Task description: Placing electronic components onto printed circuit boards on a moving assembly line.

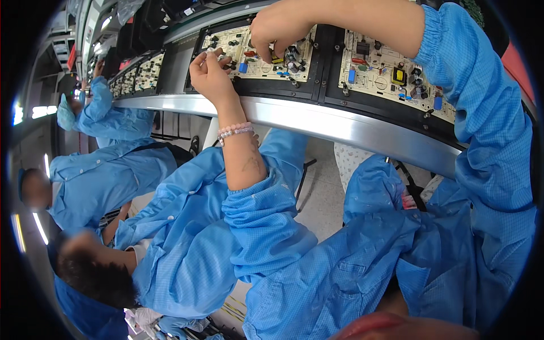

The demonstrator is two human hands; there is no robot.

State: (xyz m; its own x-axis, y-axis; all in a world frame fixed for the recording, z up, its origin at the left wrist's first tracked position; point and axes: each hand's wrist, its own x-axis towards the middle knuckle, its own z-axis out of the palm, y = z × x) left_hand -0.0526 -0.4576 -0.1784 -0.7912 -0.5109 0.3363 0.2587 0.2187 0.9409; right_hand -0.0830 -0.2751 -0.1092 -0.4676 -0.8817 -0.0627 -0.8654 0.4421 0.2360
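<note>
At about nine o'clock, two co-workers in blue smocks sit along the same line, one reaching up to the far boards. Toward eleven o'clock our left hand is raised at the edge of the metal rail, its grip nearly closed, fingertips pinched on what looks like a small pale part; it is too small to tell what kind. A beaded bracelet circles that wrist, and the blue sleeve is pushed back to the elbow. At twelve o'clock our right hand rests on the near circuit board, grip curled, fingertips down among the components; we cannot tell whether it holds one. That board lies in a black carrier just beyond the rail, between the two hands. At one to two o'clock a second circuit board sits beside it, under our right forearm.
</note>
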